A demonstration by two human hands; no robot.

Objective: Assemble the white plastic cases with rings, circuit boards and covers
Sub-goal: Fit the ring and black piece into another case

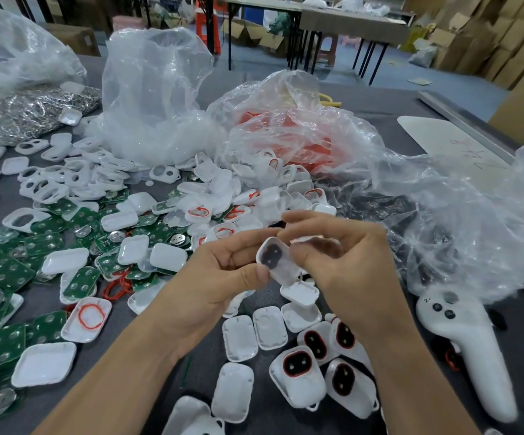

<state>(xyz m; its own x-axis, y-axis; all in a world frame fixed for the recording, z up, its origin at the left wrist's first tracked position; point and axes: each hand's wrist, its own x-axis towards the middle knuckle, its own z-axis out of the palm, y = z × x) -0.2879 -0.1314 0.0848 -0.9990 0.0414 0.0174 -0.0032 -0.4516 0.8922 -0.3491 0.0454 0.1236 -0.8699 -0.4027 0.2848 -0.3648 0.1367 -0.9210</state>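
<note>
A grey tabletop (pixel 376 102) fills the view, seen from above over my 2 bare forearms. 3 crumpled clear bags (pixel 153 89) stand along its far side: 1 at the far left corner with shiny metal parts (pixel 34 111) in it, 1 at the middle, and 1 sprawling down the right edge with something red inside.

Green boards (pixel 9 268) lie heaped along the left edge, many overlapping. Loose white shells (pixel 223 189) spill from the bags across the middle, touching the boards. A white controller (pixel 461 350) lies near the right edge, handle toward the near edge. Just left of it, at the near edge, sit built cases (pixel 298 375) with dark, red-rimmed windows, beside blank white backs.

My left hand (pixel 213 287) and right hand (pixel 348 259) meet above the middle of the near half. Between them is the case (pixel 274 259), lifted off the tabletop and tilted, its dark window facing me. My left thumb and fingers pinch its lower left end. My right fingers curl onto its upper right side, where motion blur hides the exact hold.

A red ring (pixel 90 316) rests inside 1 open shell by the boards.
</note>
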